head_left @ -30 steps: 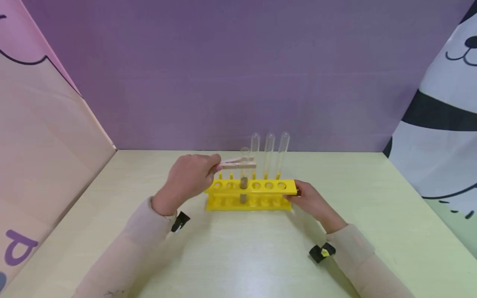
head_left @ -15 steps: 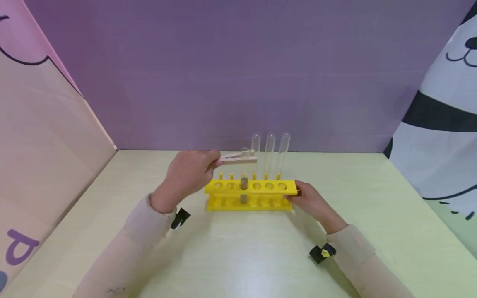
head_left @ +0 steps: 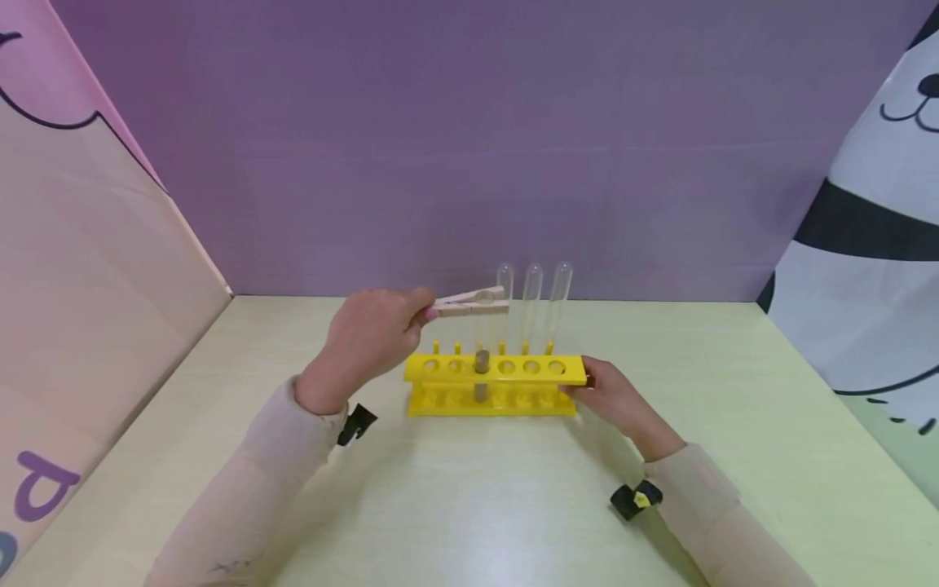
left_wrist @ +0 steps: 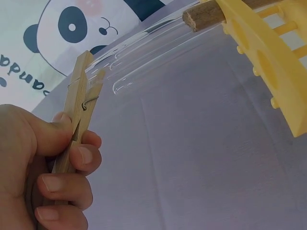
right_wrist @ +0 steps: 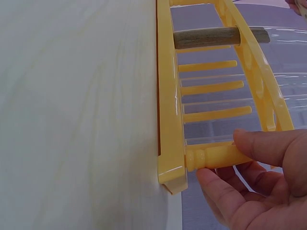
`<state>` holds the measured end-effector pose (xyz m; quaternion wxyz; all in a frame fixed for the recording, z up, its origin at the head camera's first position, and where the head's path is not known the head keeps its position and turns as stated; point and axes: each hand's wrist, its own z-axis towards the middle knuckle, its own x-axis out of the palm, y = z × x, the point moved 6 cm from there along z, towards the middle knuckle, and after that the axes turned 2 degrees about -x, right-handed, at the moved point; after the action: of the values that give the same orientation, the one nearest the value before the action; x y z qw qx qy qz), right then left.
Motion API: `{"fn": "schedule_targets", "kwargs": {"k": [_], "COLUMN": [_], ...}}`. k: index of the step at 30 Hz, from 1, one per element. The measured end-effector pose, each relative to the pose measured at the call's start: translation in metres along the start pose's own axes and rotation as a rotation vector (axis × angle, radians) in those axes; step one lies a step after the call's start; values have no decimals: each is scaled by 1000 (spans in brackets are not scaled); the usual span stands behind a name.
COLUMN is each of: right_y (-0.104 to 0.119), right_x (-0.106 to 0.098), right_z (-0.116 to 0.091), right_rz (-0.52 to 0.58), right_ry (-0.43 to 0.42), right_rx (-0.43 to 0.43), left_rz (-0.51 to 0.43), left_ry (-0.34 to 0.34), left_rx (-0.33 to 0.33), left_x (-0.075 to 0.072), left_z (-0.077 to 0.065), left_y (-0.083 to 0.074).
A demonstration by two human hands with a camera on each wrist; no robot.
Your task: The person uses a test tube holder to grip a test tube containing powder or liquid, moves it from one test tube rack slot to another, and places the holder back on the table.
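My left hand (head_left: 370,334) grips a wooden test tube clamp (head_left: 469,310), thumb on one side and curled fingers on the other. The clamp's two arms lie on either side of the mouth of a clear test tube (head_left: 480,330). That tube stands upright in the yellow test tube rack (head_left: 539,378), with a brown, wood-like piece (right_wrist: 208,38) in its lower part. At the rack's right end, my right hand (head_left: 610,397) holds the end post (right_wrist: 223,155) between thumb and fingers.
Three clear test tubes (head_left: 532,289) stand upside down on the pegs at the rack's back right. Bare pegs (head_left: 436,348) are at the back left. Behind the pale table (head_left: 469,497) rises a purple backdrop (head_left: 469,163), with printed panels at both sides.
My left hand has risen slightly, and the clamp has slid up the tube to its mouth. The tube, the brown piece, the rack and my right hand stay in place.
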<state>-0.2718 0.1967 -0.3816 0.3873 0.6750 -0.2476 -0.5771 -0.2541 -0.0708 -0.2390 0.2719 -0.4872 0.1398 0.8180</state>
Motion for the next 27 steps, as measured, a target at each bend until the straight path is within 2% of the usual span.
{"fn": "schedule_targets", "kwargs": {"k": [9, 16, 27], "right_y": [1, 0, 5], "right_x": [0, -1, 0], "right_z": [-1, 0, -2], "right_rz": [8, 11, 14], "right_ry": [9, 3, -2], "right_rx": [10, -13, -30], "left_rz": [-18, -8, -49], "left_ry": [-27, -38, -53], "left_rx": [4, 10, 3], "left_x": [-4, -9, -15], "left_z": [2, 5, 5], "left_y": [1, -1, -1]}}
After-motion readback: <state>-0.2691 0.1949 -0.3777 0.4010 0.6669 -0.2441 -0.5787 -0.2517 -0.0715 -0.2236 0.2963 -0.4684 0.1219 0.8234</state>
